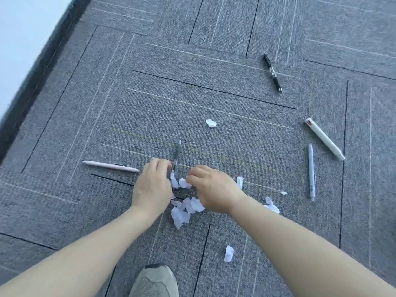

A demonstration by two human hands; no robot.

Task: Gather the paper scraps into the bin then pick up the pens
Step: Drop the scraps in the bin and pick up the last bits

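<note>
White paper scraps (183, 210) lie heaped on the grey carpet between my hands. My left hand (153, 186) curls its fingers around scraps at the heap's left. My right hand (211, 187) pinches a scrap (184, 182) at the heap's top. Loose scraps lie farther out: one ahead (211, 123), one near my shoe (229, 253), some at the right (271, 206). Several pens lie around: a grey pen (177, 154) just beyond my hands, a pink pen (110, 166) left, a black pen (272, 72) far right, a white marker (324, 138) and a light blue pen (311, 171) right. No bin is in view.
A dark skirting strip (40, 67) and a pale wall run along the left. My grey shoe (155, 280) stands at the bottom middle. Grey carpet tiles (214, 93) cover the floor all around.
</note>
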